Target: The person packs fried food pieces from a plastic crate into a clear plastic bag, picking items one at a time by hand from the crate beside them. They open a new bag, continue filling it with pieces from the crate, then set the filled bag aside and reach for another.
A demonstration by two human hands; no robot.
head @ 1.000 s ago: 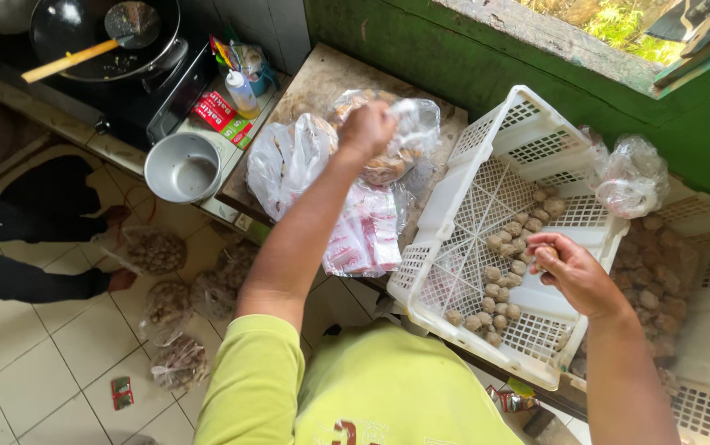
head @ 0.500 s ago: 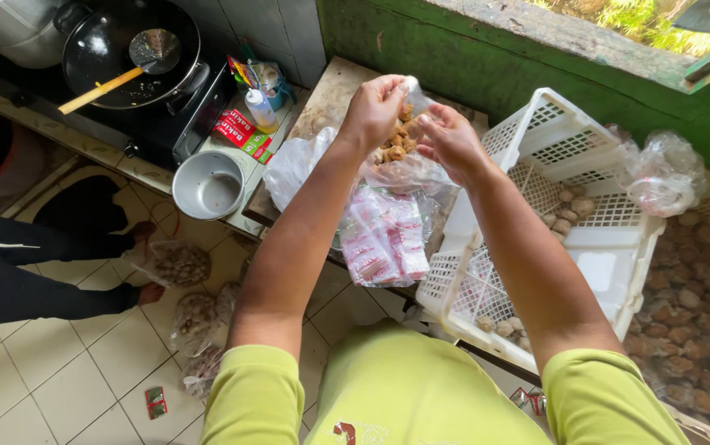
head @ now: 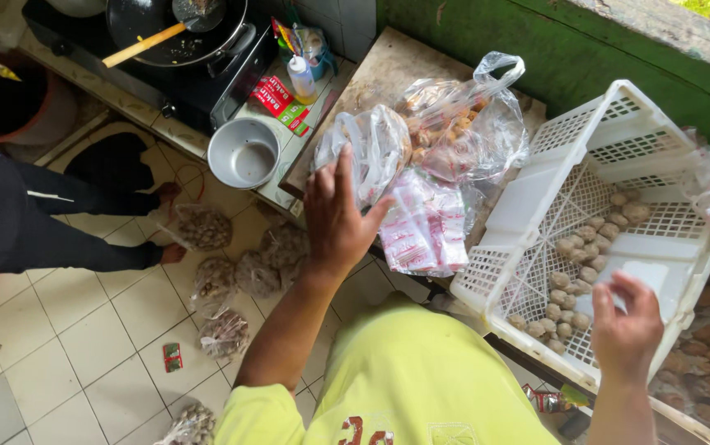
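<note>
Our left hand point(head: 337, 216), fingers spread and holding nothing, hovers by the clear plastic bags point(head: 421, 148) on the tabletop point(head: 388, 70) (left of the white crate point(head: 536, 206)). Our right hand point(head: 628, 325), open and empty, hangs over the crate's brown balls point(head: 573, 276); filled bags point(head: 223, 280) litter the floor point(head: 91, 346).

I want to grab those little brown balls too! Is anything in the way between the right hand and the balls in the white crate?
Nothing visible blocks it. The right hand hovers open above the near edge of the white crate, and the small brown balls lie uncovered on the crate's floor just beyond the fingertips.
</note>
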